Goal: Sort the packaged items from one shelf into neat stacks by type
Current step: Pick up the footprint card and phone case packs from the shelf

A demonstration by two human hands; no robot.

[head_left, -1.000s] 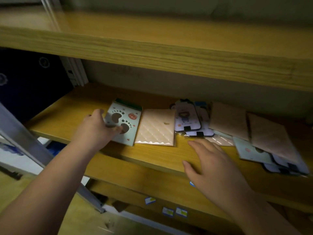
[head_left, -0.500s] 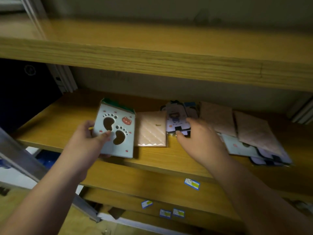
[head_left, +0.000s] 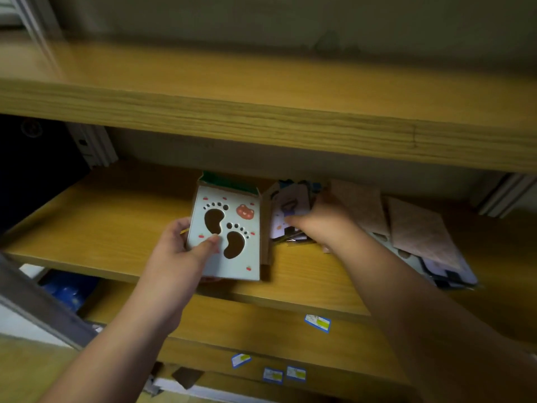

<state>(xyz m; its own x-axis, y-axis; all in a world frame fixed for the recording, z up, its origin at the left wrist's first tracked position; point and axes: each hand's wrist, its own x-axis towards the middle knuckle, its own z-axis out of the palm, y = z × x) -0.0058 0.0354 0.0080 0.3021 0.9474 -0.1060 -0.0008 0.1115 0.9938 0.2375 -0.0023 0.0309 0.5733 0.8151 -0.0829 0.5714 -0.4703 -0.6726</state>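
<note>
A person stands at a wooden shelf. The left hand has lifted the footprint pack off the shelf and now holds it tilted up, thumb across its face. The right hand has moved from the shelf edge to the white packs just right of it, fingers apparently closing on one. Beyond the right hand, a loose pile waits. Sorting seems barely begun.

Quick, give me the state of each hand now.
Left hand: grips the footprint package.
Right hand: grips a white character package.
</note>
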